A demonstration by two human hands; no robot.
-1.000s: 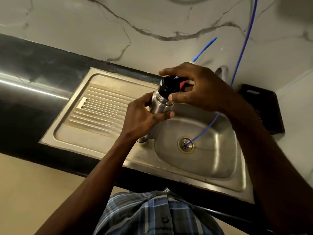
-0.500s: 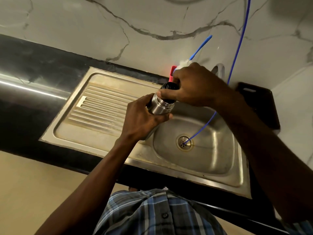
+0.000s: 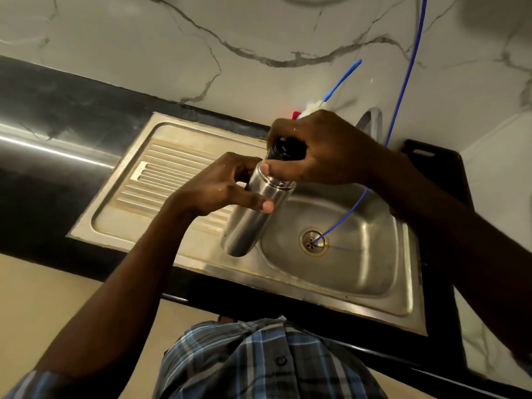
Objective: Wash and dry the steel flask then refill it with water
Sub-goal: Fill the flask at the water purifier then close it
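the steel flask (image 3: 250, 214) is held in the air above the stainless sink (image 3: 374, 272), tilted, with its base low over the seam between the ribbed drainboard (image 3: 161, 180) and the bowl, and its neck up and to the right. its black cap (image 3: 285, 149) sits on the neck at the top end.

the left hand (image 3: 218, 188) grasps the flask body just below the shoulder, fingers curled round the far side and the thumb lying across the near side with its tip on the steel. the right hand (image 3: 319, 151) comes over the top and clenches round the black cap, its thumb pressing on the flask's shoulder just under the cap; most of the cap is hidden under the fingers.

below the flask, the sink bowl has a round drain (image 3: 313, 241) in its middle. a thin blue tube (image 3: 403, 90) runs down the marble wall (image 3: 201, 38), passes behind the right wrist and ends at the drain holes. behind the right hand a brush with a blue handle (image 3: 342, 79) and white bristles leans against the wall, with something small and red just beside it, too hidden to make out. a curved steel tap (image 3: 372, 122) shows just right of the hand. a black crate (image 3: 431, 159) sits at the far right corner of the dark table (image 3: 57, 116) that frames the sink. at the bottom edge is the person's blue plaid shirt (image 3: 259, 361).
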